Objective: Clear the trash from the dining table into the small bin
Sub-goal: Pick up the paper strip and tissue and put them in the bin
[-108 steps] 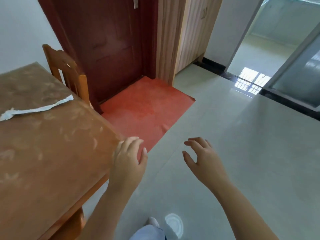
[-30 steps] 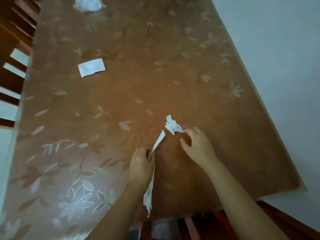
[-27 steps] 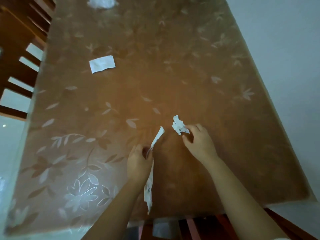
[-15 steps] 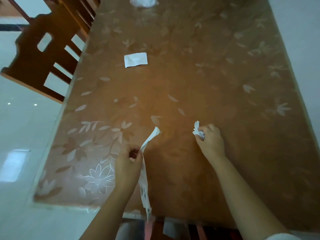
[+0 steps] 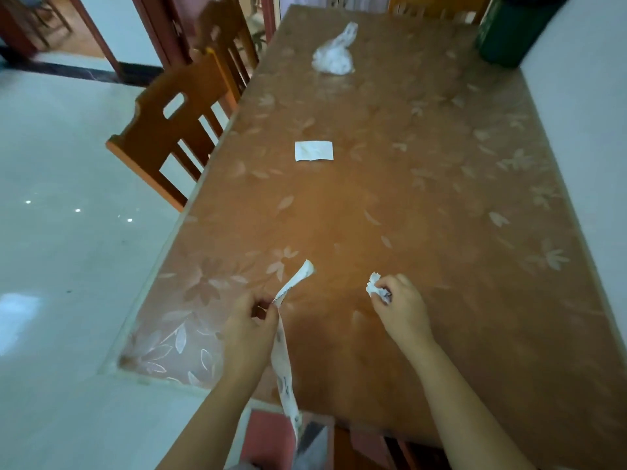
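- Left hand (image 5: pixel 249 325): closed in a pinch grip on a long paper strip (image 5: pixel 284 354); one end of the strip is raised over the worktop (image 5: pixel 441 205), the other hangs past the near edge.
- Right hand (image 5: pixel 400 305): closed around a crumpled scrap (image 5: pixel 375 287), just above the worktop.
- Flat paper slip (image 5: pixel 314 151): laid mid-worktop, well apart from both hands.
- Crumpled wad (image 5: pixel 334 56): seen at the far end.
- Dark green bin (image 5: pixel 509 32): placed at the far right corner, by the wall.
- Chair (image 5: pixel 179 117): set at the left edge.

Flat paper (image 5: pixel 313 151) mid-table (image 5: pixel 441 198); crumpled wad (image 5: pixel 334 52) behind.
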A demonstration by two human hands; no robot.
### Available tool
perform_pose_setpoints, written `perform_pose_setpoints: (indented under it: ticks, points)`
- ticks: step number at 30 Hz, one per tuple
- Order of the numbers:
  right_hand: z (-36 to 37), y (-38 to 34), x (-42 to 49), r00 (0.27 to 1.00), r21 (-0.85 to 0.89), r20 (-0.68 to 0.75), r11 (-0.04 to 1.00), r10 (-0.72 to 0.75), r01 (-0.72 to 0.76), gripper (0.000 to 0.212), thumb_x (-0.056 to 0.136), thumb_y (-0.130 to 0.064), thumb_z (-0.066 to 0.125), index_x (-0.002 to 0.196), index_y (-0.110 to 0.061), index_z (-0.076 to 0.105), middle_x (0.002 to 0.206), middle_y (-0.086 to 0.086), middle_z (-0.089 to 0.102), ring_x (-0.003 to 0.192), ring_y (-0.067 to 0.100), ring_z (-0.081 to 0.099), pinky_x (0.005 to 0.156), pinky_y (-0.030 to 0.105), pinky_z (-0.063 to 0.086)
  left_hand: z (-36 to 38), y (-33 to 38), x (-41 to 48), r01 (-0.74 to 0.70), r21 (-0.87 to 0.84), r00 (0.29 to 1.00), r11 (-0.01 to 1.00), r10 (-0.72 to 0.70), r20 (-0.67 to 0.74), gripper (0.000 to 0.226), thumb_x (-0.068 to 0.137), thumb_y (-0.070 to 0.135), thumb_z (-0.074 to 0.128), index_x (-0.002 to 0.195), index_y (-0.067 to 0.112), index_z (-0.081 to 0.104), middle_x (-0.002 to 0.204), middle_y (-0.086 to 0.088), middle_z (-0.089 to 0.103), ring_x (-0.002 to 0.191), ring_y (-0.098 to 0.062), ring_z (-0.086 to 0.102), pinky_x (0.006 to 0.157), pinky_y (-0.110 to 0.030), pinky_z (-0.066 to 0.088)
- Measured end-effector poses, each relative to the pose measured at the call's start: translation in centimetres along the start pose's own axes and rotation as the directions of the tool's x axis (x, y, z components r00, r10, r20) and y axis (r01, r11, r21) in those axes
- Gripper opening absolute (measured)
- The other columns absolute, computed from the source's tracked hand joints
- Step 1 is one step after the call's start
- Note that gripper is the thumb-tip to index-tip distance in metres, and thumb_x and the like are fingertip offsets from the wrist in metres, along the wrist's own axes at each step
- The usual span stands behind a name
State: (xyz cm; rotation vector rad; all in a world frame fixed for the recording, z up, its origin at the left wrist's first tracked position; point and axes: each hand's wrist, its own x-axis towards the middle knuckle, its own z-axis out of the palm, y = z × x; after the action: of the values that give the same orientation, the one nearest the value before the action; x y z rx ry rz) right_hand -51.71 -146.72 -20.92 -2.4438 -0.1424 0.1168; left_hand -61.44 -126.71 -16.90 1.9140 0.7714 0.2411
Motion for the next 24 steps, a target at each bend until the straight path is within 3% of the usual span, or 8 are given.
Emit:
perform_pose_setpoints:
  ticks: [4, 8, 14, 19, 24]
  points:
    - [1.8, -6.1, -2.8, 0.995, 0.002, 0.014, 0.996, -0.094, 0.094, 0.005, 0.079, -0.012, 0.059, 0.084, -0.013, 0.059, 0.082, -0.004, 0.049, 0.076, 0.019, 0.05, 0.054, 0.019, 0.031, -5.5, -0.8, 0.1, -0.059, -0.048, 0.998, 0.997, 0.058, -0.028, 0.022, 0.082, 0.005, 0.058, 0.072, 0.025, 0.056, 0.07, 0.004, 0.059, 0.066, -0.01, 0.054, 0.055, -0.008, 0.038]
    - [4.4, -12.5, -5.7, 0.981, 0.01, 0.049, 0.983, -0.185, 0.185, 0.004, 0.08, -0.012, 0.059, 0.083, -0.015, 0.059, 0.081, -0.002, 0.051, 0.074, 0.018, 0.05, 0.055, 0.015, 0.031, -12.2, -3.7, 0.5, -0.043, -0.096, 0.994, 0.994, 0.032, -0.106, 0.018, 0.081, 0.007, 0.059, 0.075, 0.024, 0.058, 0.073, 0.005, 0.061, 0.071, -0.011, 0.057, 0.064, -0.022, 0.041]
    - [12.5, -23.3, -11.4, 0.919, 0.045, 0.178, 0.936, -0.352, 0.35, 0.003, 0.08, -0.01, 0.06, 0.081, -0.013, 0.059, 0.079, -0.005, 0.047, 0.072, 0.014, 0.046, 0.058, 0.008, 0.03, -25.1, -10.9, 0.3, 0.04, -0.139, 0.958, 0.99, -0.078, -0.276, 0.013, 0.083, 0.007, 0.058, 0.079, 0.02, 0.058, 0.078, 0.007, 0.061, 0.074, -0.003, 0.055, 0.056, -0.005, 0.037]
    - [20.1, -30.4, -14.7, 0.856, 0.098, 0.289, 0.902, -0.429, 0.419, 0.005, 0.079, -0.009, 0.062, 0.083, -0.012, 0.061, 0.077, -0.007, 0.046, 0.075, 0.013, 0.045, 0.062, 0.008, 0.029, -33.8, -16.8, -0.4, 0.126, -0.162, 0.913, 0.979, -0.178, -0.367, 0.016, 0.083, 0.008, 0.058, 0.078, 0.024, 0.057, 0.077, 0.008, 0.06, 0.07, 0.004, 0.052, 0.058, -0.016, 0.037]
    - [25.5, -37.0, -14.9, 0.766, 0.105, 0.369, 0.842, -0.527, 0.529, 0.008, 0.076, -0.002, 0.063, 0.082, -0.006, 0.061, 0.079, 0.003, 0.052, 0.073, 0.015, 0.046, 0.067, 0.007, 0.03, -39.8, -20.8, 0.9, 0.169, -0.197, 0.851, 0.966, -0.244, -0.465, 0.019, 0.082, 0.006, 0.058, 0.076, 0.024, 0.056, 0.075, 0.006, 0.06, 0.069, 0.005, 0.052, 0.057, -0.007, 0.038]
